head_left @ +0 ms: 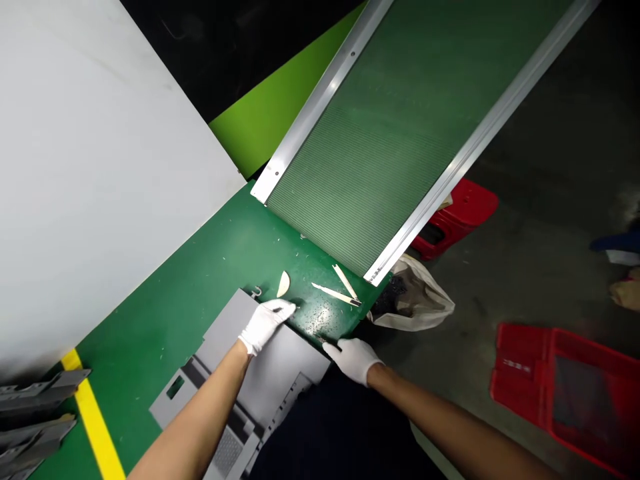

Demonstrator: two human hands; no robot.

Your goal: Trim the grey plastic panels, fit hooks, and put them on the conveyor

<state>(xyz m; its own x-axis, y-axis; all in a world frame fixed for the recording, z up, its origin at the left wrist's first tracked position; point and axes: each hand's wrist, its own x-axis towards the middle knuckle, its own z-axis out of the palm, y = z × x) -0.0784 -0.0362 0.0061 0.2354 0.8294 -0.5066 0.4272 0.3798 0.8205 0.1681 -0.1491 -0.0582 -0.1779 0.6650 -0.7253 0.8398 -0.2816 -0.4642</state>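
Note:
A large grey plastic panel (pixel 290 360) lies on the green table in front of me. White-gloved, my left hand (pixel 264 325) reaches over the panel's far part with its fingertips pinched together at the far edge. Whatever is between those fingertips is too small to name. My right hand (pixel 354 360), also gloved, is at the panel's right corner, its thumb and fingers drawn together around something I cannot make out. Beyond the left hand lies a cream half-round piece (pixel 283 285). A slim cream-handled blade tool (pixel 336 294) and a second cream stick-like tool (pixel 346 282) lie farther right.
Small dark scraps dot the green table (pixel 200 267). A conveyor belt (pixel 360 193) with metal rails starts behind it. An open white sack (pixel 420 300), a red stool (pixel 465 213) and a red crate (pixel 565 387) stand right. Grey parts (pixel 40 407) sit left by yellow tape (pixel 95 420).

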